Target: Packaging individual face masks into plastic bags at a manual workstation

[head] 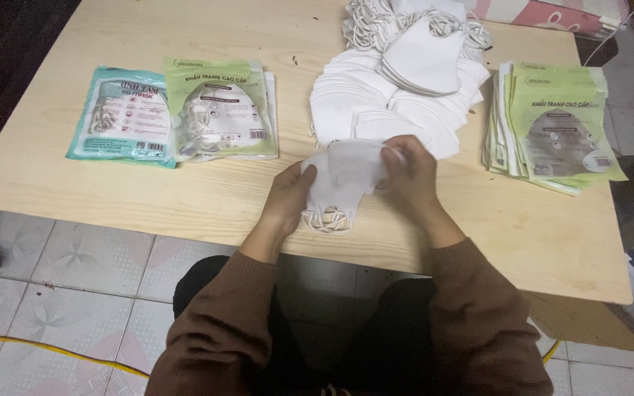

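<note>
Both my hands hold a small stack of folded white face masks (348, 176) just above the front part of the wooden table (207, 191). My left hand (288, 196) grips the stack's left side, and its ear loops hang below near the table edge. My right hand (409, 172) pinches the right side. Right behind my hands lies a big pile of loose white masks (398, 92) that reaches to the table's far edge.
A green filled mask packet (221, 110) and a teal one (125, 114) lie side by side at the left. A stack of flat green packets (555, 128) sits at the right. Tiled floor and a yellow cable (45, 348) are below.
</note>
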